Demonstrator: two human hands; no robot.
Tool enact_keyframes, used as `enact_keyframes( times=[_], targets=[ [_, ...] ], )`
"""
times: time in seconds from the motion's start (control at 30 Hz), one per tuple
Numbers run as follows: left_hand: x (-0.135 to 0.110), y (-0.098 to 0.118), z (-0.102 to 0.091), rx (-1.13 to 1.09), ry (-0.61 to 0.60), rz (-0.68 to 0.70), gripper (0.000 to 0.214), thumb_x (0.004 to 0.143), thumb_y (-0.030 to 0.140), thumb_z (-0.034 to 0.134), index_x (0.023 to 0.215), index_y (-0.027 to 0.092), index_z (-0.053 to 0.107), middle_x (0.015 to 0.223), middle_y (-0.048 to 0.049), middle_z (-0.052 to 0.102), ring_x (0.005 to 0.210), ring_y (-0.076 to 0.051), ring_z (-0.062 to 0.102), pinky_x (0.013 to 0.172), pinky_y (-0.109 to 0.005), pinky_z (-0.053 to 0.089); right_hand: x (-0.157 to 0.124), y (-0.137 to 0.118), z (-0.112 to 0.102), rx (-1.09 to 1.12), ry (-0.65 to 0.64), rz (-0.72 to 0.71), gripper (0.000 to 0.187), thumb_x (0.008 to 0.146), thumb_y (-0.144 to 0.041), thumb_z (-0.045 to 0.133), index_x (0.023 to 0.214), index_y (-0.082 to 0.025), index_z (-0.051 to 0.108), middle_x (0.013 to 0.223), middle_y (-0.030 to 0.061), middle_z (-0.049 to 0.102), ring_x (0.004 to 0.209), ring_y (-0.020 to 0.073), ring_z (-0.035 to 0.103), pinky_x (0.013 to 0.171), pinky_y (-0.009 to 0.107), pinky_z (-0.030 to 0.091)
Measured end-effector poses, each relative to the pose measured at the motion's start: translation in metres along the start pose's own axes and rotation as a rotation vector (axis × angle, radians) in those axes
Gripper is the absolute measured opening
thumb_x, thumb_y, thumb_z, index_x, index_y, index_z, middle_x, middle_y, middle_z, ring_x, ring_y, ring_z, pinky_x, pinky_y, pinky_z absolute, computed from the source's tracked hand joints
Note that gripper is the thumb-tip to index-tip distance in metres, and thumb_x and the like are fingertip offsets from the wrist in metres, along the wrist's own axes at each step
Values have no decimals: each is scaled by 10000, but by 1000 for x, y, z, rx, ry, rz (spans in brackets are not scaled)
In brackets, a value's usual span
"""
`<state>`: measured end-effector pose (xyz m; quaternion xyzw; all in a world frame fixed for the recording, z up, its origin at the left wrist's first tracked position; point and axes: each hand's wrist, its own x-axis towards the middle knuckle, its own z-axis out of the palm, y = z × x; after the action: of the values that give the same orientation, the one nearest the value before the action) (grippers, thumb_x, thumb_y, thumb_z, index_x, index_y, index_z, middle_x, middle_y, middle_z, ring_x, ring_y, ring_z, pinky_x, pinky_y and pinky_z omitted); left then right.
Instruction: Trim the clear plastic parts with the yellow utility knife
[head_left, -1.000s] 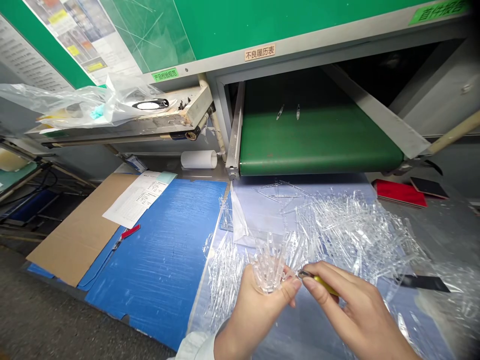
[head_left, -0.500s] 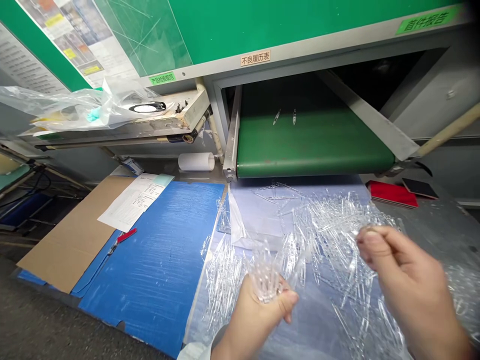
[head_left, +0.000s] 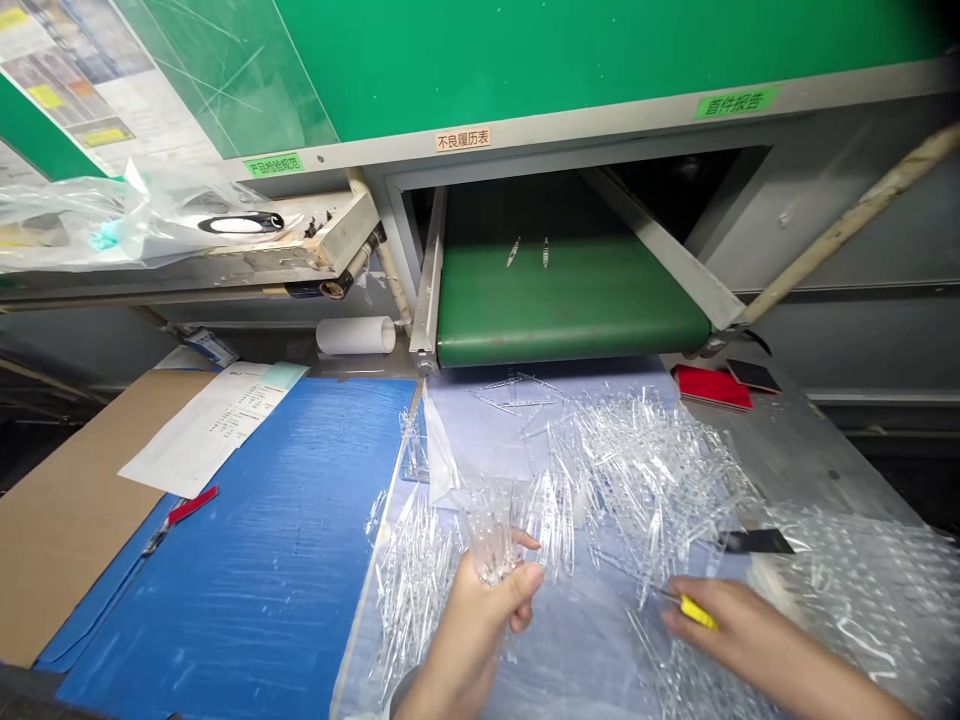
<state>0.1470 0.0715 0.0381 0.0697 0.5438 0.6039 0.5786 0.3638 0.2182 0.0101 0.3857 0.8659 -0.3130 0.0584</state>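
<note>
My left hand is closed round an upright bundle of clear plastic sticks. Lower right, my right hand grips a yellow-handled tool with a thin metal end; its tip is too small to make out. That end is at the edge of a large loose pile of clear plastic sticks. To the left of my left hand lies a flatter heap of the same sticks. Two more small clear pieces rest on the green conveyor belt.
A blue sheet covers the left side, bearing a red-handled cutter and printed paper. Bubble wrap lies at right, near a red pad. A shelf juts out at upper left beside the conveyor.
My right hand has gone down, from above the pile to its near edge, and the yellow-handled tool now shows in it. My left hand still holds its bundle. The view has shifted right.
</note>
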Motion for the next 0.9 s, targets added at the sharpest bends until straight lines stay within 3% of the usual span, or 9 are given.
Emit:
enact_keyframes(
  times=[0.07, 0.13, 0.2, 0.3, 0.43, 0.53, 0.67, 0.77, 0.9],
  targets=[
    [2, -3, -1, -48, -18, -27, 452, 668, 449, 746, 943, 153, 543, 424, 109, 398, 402, -51, 286, 466, -210, 237, -2, 11, 5, -81, 16, 45, 229, 763, -369, 554, 674, -204, 686, 686, 77, 743, 680, 285, 702, 561, 331, 520],
    [3, -3, 2, -67, -33, -60, 366, 681, 414, 735, 861, 154, 550, 423, 105, 390, 400, -52, 291, 466, -214, 255, 6, 8, 1, -169, 30, 67, 270, 831, -361, 506, 744, -192, 698, 670, 75, 736, 643, 267, 699, 536, 320, 506],
    [3, -3, 4, -52, -47, -79, 289, 676, 361, 733, 759, 154, 548, 437, 85, 417, 416, -61, 339, 483, -221, 288, 26, -2, -12, -270, 57, 74, 264, 899, -281, 441, 866, -181, 683, 729, 72, 729, 637, 237, 688, 535, 309, 488],
    [2, -2, 5, -39, -44, -62, 280, 660, 336, 742, 719, 150, 542, 508, 44, 506, 479, -80, 441, 551, -231, 338, 68, -17, -35, -439, 110, 80, 212, 904, -130, 459, 1034, -155, 624, 1012, 92, 675, 733, 206, 668, 613, 336, 501],
    [4, -3, 0, -63, -31, -49, 400, 585, 398, 808, 679, 162, 499, 461, 69, 440, 450, -64, 385, 533, -223, 312, 113, -22, -46, -574, 108, 61, 240, 915, -277, 564, 1120, -152, 582, 1078, 57, 628, 843, 165, 639, 726, 358, 537],
    [6, -5, -5, -133, -42, -45, 482, 512, 425, 849, 662, 179, 462, 446, 98, 369, 413, -40, 290, 479, -212, 262, 130, -19, -46, -593, 61, 5, 233, 910, -290, 576, 1087, -142, 602, 1054, 61, 641, 858, 171, 644, 737, 359, 539],
    [7, -5, -8, -174, -40, -33, 464, 546, 449, 828, 727, 185, 493, 414, 122, 318, 384, -30, 213, 447, -202, 218, 136, -13, -63, -493, 41, -82, 210, 909, -289, 575, 1061, -148, 609, 1038, 48, 644, 847, 165, 641, 741, 361, 533],
    [7, -2, -8, -147, -9, -35, 447, 554, 477, 808, 698, 179, 508, 401, 122, 305, 374, -33, 215, 440, -208, 213, 130, -10, -89, -326, 137, -69, 148, 893, -281, 580, 949, -150, 618, 967, 34, 635, 764, 147, 615, 674, 321, 504],
    [3, 12, 3, 29, 46, 56, 366, 601, 437, 777, 663, 136, 578, 463, 36, 503, 412, -55, 342, 475, -225, 246, 105, -27, -108, 62, 281, 7, 220, 863, -368, 466, 768, -190, 554, 697, 12, 545, 536, 139, 498, 478, 259, 350]
  ],
)
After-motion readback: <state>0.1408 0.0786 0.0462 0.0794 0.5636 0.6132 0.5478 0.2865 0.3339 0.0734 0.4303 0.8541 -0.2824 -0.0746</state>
